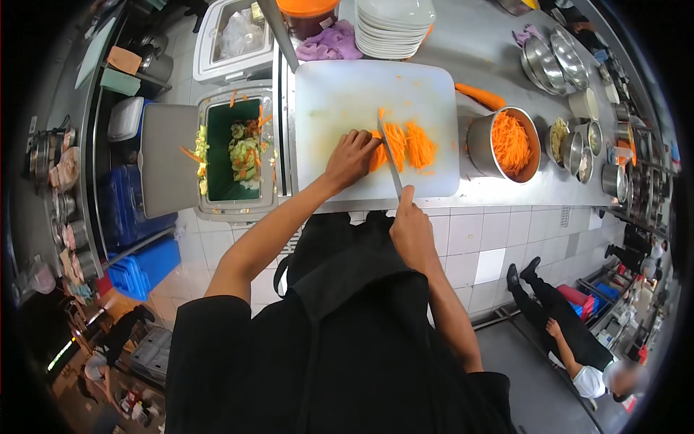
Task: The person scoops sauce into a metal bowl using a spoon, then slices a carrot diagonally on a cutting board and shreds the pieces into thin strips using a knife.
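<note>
On a white cutting board (332, 87), my left hand (353, 155) presses with bent fingers on a small pile of carrot at the left side of the blade. My right hand (413, 230) is wrapped round the handle of a knife (392, 163), whose blade points away from me across the board. Shredded carrot (419, 147) lies just right of the blade. A metal pot (486, 146) full of carrot shreds stands right of the board, with a whole carrot (480, 95) behind it.
A bin (267, 194) with vegetable scraps is left of the board. Behind the board are stacked white plates (394, 25) and a purple cloth (330, 43). Metal bowls (542, 64) stand at the right. Another person (567, 340) is at the lower right.
</note>
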Motion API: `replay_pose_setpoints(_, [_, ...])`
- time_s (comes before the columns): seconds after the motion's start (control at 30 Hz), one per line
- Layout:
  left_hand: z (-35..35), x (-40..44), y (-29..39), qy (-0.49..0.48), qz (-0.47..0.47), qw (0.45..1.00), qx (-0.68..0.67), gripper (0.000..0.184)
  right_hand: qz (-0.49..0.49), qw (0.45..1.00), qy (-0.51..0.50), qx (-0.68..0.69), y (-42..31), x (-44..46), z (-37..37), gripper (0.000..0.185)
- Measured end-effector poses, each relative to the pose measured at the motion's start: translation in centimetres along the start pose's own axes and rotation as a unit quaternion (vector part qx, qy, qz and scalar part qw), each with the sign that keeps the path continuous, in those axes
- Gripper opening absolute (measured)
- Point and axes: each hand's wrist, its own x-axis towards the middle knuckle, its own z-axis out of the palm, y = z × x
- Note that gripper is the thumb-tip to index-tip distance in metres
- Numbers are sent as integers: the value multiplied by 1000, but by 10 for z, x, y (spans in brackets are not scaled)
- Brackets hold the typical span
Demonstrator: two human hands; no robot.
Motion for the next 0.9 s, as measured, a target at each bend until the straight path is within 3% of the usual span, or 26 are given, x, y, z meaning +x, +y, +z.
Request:
replay_pose_setpoints(0.2, [-3,-1,1,-14,-5,1000,21,34,-12,999,21,-25,16,18,30,34])
replay_pose_setpoints(0.27, [-1,0,1,-20,-8,999,23,34,-65,996,60,2,24,44,36,39])
replay_pose_setpoints(0.47, [1,-1,-1,-15,-4,1000,7,33,-25,999,31,-17,7,21,8,42])
replay_pose_setpoints(0.57, [0,-1,-1,-8,-3,999,40,32,-53,996,67,-7,26,38,41,41])
replay_pose_setpoints(0.8, [2,0,-3,11,3,998,55,30,5,1000,-10,3,1,34,9,36])
replay_pose_setpoints(0.9, [-6,0,1,4,-2,999,39,29,-82,995,54,8,21,53,37,50])
